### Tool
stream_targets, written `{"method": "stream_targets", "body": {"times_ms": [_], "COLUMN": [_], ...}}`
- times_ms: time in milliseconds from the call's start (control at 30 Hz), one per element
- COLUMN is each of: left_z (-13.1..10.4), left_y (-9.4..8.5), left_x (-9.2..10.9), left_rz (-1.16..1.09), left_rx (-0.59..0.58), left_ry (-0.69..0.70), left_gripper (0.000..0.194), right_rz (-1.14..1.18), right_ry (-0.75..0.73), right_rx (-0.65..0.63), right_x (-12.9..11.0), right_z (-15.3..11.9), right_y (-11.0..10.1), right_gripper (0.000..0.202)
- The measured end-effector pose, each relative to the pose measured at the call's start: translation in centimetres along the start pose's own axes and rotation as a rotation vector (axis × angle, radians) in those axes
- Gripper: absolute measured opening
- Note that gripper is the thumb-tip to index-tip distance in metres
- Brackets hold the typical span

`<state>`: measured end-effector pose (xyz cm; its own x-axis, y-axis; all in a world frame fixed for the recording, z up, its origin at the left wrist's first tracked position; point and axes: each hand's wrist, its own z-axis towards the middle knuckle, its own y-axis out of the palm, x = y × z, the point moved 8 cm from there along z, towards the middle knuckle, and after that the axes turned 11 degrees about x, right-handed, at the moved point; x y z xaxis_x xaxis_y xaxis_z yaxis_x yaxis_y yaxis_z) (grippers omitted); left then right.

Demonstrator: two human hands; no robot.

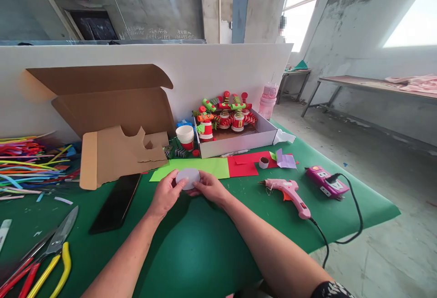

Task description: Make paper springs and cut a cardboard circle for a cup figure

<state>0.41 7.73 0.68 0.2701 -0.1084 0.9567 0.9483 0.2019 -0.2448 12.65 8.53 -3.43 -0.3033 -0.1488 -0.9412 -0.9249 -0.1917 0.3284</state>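
A pale lilac paper disc is held flat above the green table, between my two hands. My left hand pinches its left edge, thumb on top. On the opposite edge, my right hand grips it with the fingers partly underneath. Just beyond the disc lie a lime green paper strip and a red paper strip. A small paper ring and folded lilac paper rest on the red paper. Right of my hands, a pink glue gun lies on its side.
A white tray holds several red and green paper figures, with stacked paper cups beside it. An open cardboard box, black phone, scissors and colourful pipe cleaners are left. A purple power strip with a cord lies right.
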Motion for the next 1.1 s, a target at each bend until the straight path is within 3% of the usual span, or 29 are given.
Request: {"method": "stream_targets", "body": {"times_ms": [100, 200, 300, 933, 1100], "left_z": [-0.1, -0.5, -0.8, -1.2, -0.5], "left_y": [0.3, 1.0, 1.4, 1.8, 1.3], "left_x": [-0.3, -1.0, -1.3, -1.1, -1.4], "left_rz": [0.094, 0.108, 0.046, 0.056, -0.06], "left_rx": [-0.031, -0.116, -0.13, -0.067, -0.037], "left_ry": [0.03, -0.021, -0.072, -0.077, -0.134], "left_gripper": [0.03, 0.025, 0.021, 0.018, 0.036], "right_rz": [-0.204, -0.322, -0.391, -0.255, -0.101], "right_ry": [-0.12, -0.124, -0.124, -0.078, -0.021], "right_rx": [0.096, 0.13, 0.188, 0.217, 0.155], "right_x": [-0.3, -0.2, -0.2, 0.4, 0.4], "right_z": [0.3, 0.2, -0.1, 0.1, 0.3], "right_y": [-0.9, -1.2, -1.5, -1.7, -1.4], "right_gripper": [0.026, 0.027, 0.029, 0.028, 0.036]}}
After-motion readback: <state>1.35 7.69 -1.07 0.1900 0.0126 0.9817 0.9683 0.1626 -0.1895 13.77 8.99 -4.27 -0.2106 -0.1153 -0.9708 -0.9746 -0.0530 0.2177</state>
